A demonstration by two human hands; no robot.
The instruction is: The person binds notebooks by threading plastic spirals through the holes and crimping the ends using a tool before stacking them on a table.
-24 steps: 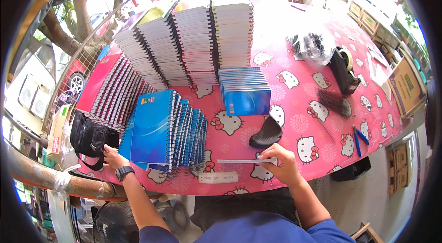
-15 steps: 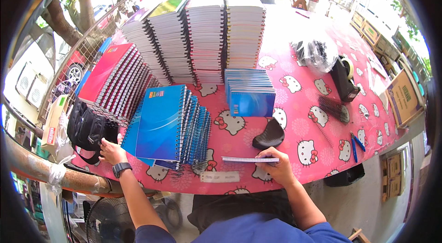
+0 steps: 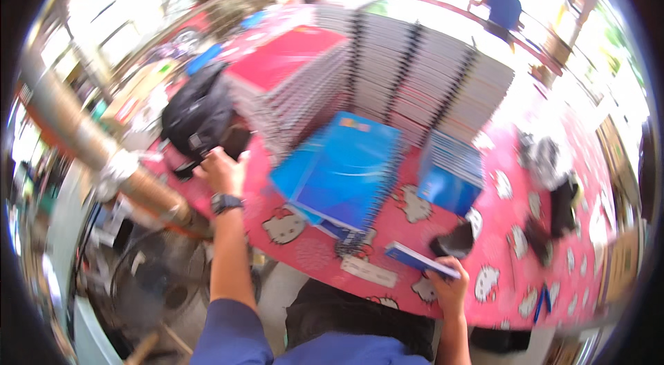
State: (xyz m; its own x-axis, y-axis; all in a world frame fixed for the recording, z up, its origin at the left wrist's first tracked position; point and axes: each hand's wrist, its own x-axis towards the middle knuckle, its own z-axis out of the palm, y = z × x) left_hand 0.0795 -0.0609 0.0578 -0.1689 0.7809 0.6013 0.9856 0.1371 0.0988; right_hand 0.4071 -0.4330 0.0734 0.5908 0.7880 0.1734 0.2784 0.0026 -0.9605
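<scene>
My left hand [image 3: 221, 170], with a dark watch on the wrist, reaches out to the left and touches a black bag [image 3: 199, 116] at the table's left end. My right hand [image 3: 446, 282] is closed on a thin blue notebook [image 3: 415, 258], held flat near the front edge of the pink cartoon-cat tablecloth [image 3: 498, 275]. Between the hands lies a leaning pile of blue spiral notebooks [image 3: 346, 171]. A black curved object [image 3: 453, 243] lies just beyond my right hand.
Tall stacks of spiral notebooks [image 3: 422, 78] fill the back; a red-covered stack [image 3: 290, 85] stands left and a small blue stack [image 3: 451, 171] right. A thick pole [image 3: 97, 157] slants at the left. Dark items and a plastic bag [image 3: 550, 161] lie right. A person in blue [image 3: 501, 5] stands far off.
The view has swung left and tilted. My left hand has moved from the pile's edge up onto the black bag. My right hand still holds the thin notebook at the front edge.
</scene>
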